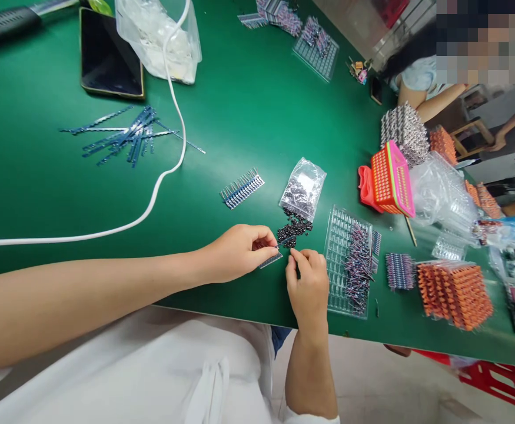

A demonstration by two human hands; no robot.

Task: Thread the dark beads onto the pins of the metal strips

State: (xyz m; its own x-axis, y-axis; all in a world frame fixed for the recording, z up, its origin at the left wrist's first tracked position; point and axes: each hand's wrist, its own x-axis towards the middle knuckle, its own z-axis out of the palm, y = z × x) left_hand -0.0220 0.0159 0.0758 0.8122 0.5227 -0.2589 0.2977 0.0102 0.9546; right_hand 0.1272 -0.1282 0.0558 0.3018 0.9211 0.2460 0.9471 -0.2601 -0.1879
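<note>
My left hand (239,253) is closed, pinching a thin dark-blue stick (287,239) between thumb and fingers. Under its fingertips lies a small strip (271,260) with a row of parts, partly hidden. My right hand (308,285) has thumb and index finger curled close together beside the stick's tip; whatever sits between them is too small to make out. Just beyond both hands is a pile of tiny dark beads (295,227), spilling from a clear plastic bag (303,185). To the right of my right hand stands a clear tray (339,259) heaped with thin bluish-pink pieces (358,268).
Another filled strip (242,188) lies farther back. A white cable (151,203) crosses the left side, near blue twisted strips (138,132) and a phone (110,56). Orange stacked parts (454,294) and a pink-orange basket (392,179) stand right. Another person (429,97) sits across.
</note>
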